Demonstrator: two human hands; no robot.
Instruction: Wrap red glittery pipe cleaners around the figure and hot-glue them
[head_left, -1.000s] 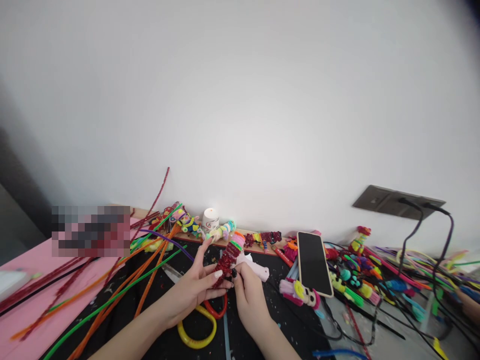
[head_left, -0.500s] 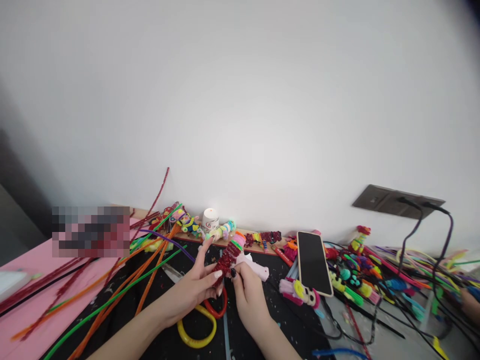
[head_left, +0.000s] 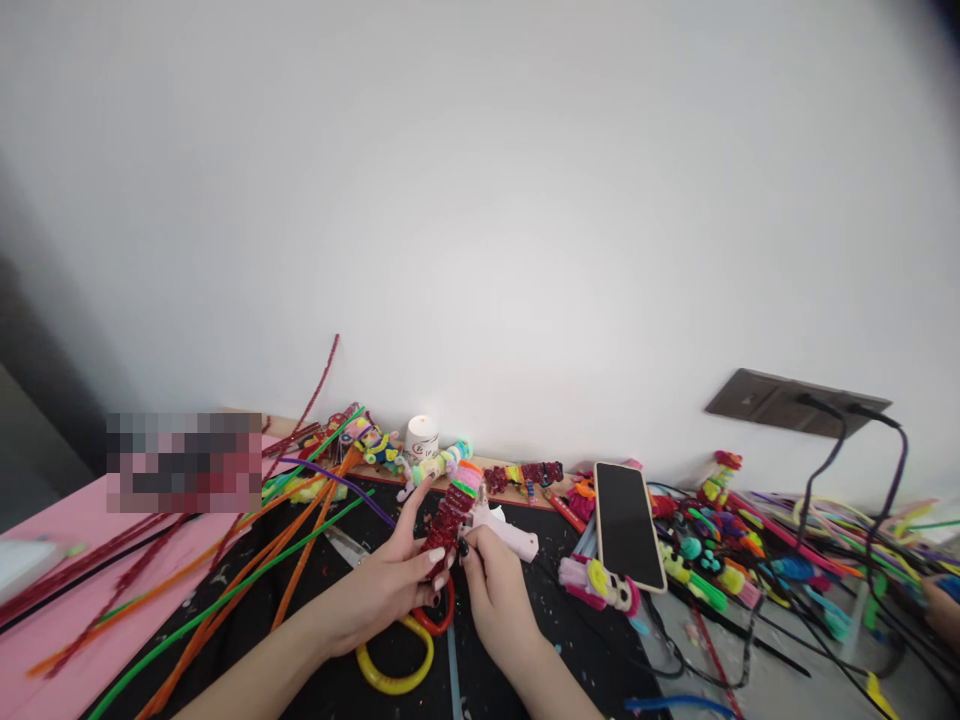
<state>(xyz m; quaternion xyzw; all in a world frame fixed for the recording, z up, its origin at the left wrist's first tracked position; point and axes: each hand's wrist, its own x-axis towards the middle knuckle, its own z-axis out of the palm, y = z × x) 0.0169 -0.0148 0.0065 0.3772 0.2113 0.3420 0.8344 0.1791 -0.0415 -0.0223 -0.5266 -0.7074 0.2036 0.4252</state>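
Head view: the left hand [head_left: 394,580] holds a dark red fuzzy roll [head_left: 450,515], tilted, above the black mat [head_left: 604,690]. The right hand [head_left: 499,590] has thumb and fingertips drawn together beside the roll; whether they pinch anything, I cannot tell. Yellow-handled scissors [head_left: 397,688] lie beneath the left hand. Farther out, a phone [head_left: 630,530] lies right, and a paper cup [head_left: 421,438] stands near the wall [head_left: 480,220].

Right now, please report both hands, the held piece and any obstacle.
Left hand gripping orange-tipped red tinsel pipe-cleaner roll, tilted. Right hand at its lower side, contact unclear. Scissors on black mat, partly hidden by left hand.
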